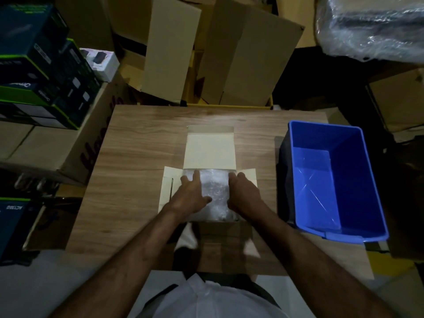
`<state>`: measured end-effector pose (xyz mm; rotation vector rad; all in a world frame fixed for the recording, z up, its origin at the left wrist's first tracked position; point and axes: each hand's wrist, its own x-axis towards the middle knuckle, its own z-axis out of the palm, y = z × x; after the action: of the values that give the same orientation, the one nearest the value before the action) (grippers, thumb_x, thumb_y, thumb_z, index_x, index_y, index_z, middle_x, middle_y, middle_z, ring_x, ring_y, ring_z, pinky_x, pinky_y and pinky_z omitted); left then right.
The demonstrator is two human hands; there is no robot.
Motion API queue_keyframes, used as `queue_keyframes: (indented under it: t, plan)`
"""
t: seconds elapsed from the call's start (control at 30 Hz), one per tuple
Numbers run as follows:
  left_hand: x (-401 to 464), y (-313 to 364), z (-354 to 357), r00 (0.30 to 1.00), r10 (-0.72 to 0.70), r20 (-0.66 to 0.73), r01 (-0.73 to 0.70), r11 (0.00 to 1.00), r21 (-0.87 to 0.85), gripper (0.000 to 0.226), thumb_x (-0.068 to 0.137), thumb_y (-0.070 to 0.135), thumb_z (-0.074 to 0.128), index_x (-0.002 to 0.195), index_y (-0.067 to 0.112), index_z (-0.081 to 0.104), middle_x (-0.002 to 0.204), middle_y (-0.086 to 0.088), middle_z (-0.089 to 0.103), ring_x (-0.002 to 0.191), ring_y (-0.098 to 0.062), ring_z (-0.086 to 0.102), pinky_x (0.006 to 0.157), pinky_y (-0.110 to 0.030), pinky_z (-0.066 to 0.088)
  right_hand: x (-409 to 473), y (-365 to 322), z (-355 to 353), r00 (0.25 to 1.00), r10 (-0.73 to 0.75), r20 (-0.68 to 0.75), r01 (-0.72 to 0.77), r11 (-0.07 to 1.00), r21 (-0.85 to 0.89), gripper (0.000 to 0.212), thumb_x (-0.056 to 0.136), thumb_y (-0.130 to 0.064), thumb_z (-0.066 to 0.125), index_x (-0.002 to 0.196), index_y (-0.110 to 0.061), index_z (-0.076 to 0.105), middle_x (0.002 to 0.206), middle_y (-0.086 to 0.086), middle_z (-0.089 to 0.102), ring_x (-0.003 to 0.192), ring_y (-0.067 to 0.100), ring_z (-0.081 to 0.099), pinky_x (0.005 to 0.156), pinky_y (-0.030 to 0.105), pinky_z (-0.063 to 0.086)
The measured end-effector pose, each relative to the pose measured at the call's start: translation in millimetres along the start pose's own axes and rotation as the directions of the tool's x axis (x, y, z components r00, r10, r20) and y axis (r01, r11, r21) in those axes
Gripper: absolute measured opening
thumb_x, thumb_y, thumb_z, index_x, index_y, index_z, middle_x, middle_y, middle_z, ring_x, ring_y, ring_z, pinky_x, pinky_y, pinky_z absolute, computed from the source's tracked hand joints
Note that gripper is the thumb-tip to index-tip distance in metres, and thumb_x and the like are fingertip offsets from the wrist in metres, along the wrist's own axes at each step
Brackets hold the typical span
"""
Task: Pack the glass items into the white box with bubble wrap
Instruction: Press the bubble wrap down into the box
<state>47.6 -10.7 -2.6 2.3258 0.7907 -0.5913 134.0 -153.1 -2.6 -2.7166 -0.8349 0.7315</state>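
A white box [210, 150] stands open in the middle of the wooden table [137, 157], its lid flap lying back and its side flaps spread. A bundle of bubble wrap [214, 191] fills the box's opening. Whatever glass it holds is hidden inside the wrap. My left hand [189, 195] lies flat on the left part of the bundle, fingers spread. On the bundle's right side my right hand [244, 195] presses with its fingers curled over the edge. Neither hand grips anything that I can make out.
A blue plastic bin [367, 191] stands on the table's right side, with a clear sheet at its bottom. Cardboard cartons [229, 53] crowd behind the table. Stacked product boxes [41, 65] rise at the left. A plastic-wrapped bundle [371, 26] sits at the top right.
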Motion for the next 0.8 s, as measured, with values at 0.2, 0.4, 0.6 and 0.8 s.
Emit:
queue_keyframes:
  t: [0.2,0.4,0.6,0.8]
  plan:
    - [11.3,4.8,20.4,0.992,-0.096,0.086,0.092,0.994,0.056,0.127,0.084,0.037,0.080,0.156,0.025,-0.024,0.163,-0.026,-0.021,0.153,-0.045,0.004,0.120,-0.048,0.027,-7.7,-11.2,28.8,0.996,-0.012,0.086,0.004,0.996,0.093,0.103,0.091,-0.017,0.070,0.161,-0.009,-0.004,0.160,0.028,0.016,0.143,0.040,0.034,0.110,0.044,0.041]
    - [17.9,-5.3,2.1,0.969,-0.057,0.240,0.033,0.994,0.102,0.130,0.084,0.014,0.080,0.154,0.026,-0.029,0.162,-0.024,-0.026,0.153,-0.043,0.010,0.116,-0.043,0.034,-5.7,-13.9,37.7,0.995,-0.036,0.091,0.033,0.999,0.037,0.111,0.088,-0.011,0.073,0.160,-0.011,-0.011,0.156,0.033,0.013,0.139,0.043,0.038,0.107,0.041,0.042]
    - [13.0,-20.3,-9.5,0.984,0.041,0.174,-0.088,0.959,0.269,0.108,0.089,0.004,0.067,0.160,0.035,-0.008,0.166,-0.021,0.001,0.137,-0.045,0.043,0.104,-0.046,0.047,-4.2,-12.6,18.0,0.970,-0.050,0.239,0.044,0.999,0.032,0.132,0.074,-0.008,0.087,0.160,-0.012,-0.013,0.160,0.034,0.000,0.142,0.046,0.035,0.107,0.043,0.045]
    - [10.4,-18.8,13.7,0.991,0.137,0.000,-0.133,0.964,0.230,0.072,0.105,0.029,0.049,0.161,0.034,0.004,0.164,-0.024,0.008,0.139,-0.049,0.036,0.108,-0.051,0.042,-9.2,-12.4,34.3,0.992,-0.090,0.092,0.088,0.996,0.025,0.129,0.075,-0.036,0.088,0.161,-0.019,-0.006,0.162,0.032,0.002,0.147,0.044,0.028,0.113,0.046,0.038]
